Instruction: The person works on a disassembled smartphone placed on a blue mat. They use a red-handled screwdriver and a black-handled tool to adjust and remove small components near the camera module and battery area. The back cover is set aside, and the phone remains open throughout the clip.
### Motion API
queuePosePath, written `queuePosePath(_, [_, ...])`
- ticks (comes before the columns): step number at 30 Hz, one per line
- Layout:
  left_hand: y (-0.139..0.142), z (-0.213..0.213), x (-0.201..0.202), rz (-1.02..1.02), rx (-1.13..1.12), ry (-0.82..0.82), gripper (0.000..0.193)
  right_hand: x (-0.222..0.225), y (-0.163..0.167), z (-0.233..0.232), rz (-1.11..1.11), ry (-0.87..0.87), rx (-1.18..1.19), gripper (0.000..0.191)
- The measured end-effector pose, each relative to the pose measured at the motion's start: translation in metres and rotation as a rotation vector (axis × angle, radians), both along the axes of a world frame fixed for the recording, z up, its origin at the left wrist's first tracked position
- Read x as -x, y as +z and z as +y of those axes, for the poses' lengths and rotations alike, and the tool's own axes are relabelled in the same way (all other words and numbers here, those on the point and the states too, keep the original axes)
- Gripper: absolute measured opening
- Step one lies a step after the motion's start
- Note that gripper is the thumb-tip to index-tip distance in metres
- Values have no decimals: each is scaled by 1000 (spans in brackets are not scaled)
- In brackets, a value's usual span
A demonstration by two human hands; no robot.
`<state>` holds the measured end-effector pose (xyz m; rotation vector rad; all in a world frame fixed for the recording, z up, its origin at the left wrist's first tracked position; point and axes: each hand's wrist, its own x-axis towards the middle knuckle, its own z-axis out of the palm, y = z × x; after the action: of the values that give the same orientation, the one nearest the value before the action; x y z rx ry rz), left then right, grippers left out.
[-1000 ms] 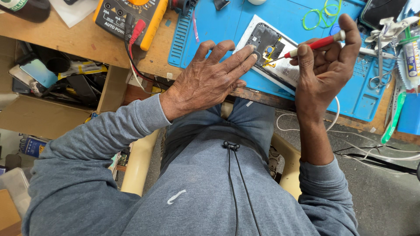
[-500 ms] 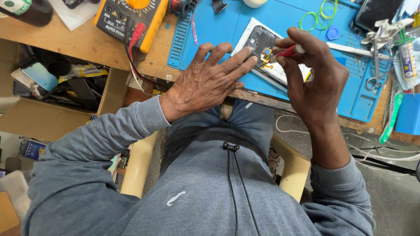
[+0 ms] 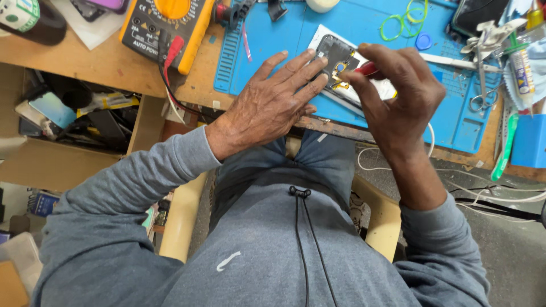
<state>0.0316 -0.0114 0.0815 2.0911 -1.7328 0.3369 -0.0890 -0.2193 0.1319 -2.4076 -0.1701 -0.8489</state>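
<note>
An opened phone [image 3: 334, 55] with its back off lies on a blue work mat [image 3: 364, 23] at the bench's near edge, resting on a white sheet. My left hand [image 3: 273, 102] lies flat on the mat, fingers spread, fingertips pressing the phone's near left side. My right hand [image 3: 398, 91] is shut on a red-handled screwdriver [image 3: 367, 69]. The tool's tip points down into the phone's exposed inside, near a small gold part. Most of the screwdriver is hidden by my fingers.
A yellow multimeter [image 3: 168, 25] with red and black leads sits at the back left. Green rubber rings [image 3: 406, 17], tweezers and scissors [image 3: 483, 85] lie on the right of the mat. An open drawer [image 3: 74, 119] full of parts is below left.
My right hand swung from palm-up at the right down and left over the phone, bringing the screwdriver tip onto its inside. My left hand stayed flat on the phone.
</note>
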Motion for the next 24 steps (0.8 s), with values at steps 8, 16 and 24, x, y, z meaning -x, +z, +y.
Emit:
queuePosePath(8, [11, -8, -9, 74, 25, -68, 43, 0, 1, 2, -25, -33, 30, 46])
queuePosePath(16, [6, -31, -38, 109, 129, -166, 23, -3, -1, -2, 62, 83, -88, 37])
queuePosePath(24, [-2, -32, -38, 172, 121, -144, 16, -2, -8, -10, 32, 77, -33, 39])
